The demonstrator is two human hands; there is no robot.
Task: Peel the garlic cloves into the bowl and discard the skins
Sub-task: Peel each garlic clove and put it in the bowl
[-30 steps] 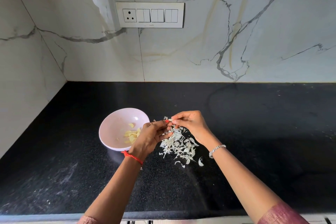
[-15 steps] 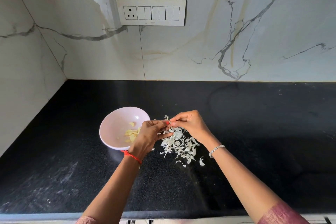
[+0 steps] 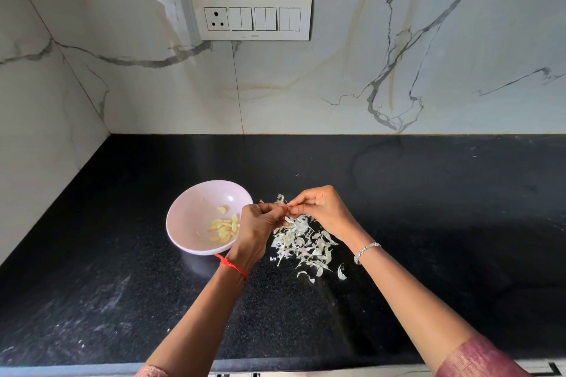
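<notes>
1. The garlic clove (image 3: 287,209) is held in the air above the skins, pinched between the fingertips of both hands. It is mostly hidden, so its long axis cannot be told.
2. The left hand (image 3: 260,223) grips it with curled fingers, and the right hand (image 3: 321,208) pinches at it, probably pulling skin.
3. The bowl (image 3: 190,217), holding peeled cloves (image 3: 225,228), lies left of the hands. The left hand is nearer for the drop.
4. Loose skins (image 3: 303,243) are heaped near the middle of the countertop (image 3: 428,223), right of the bowl.
5. The switch plate (image 3: 254,17) shows no legible writing.
</notes>
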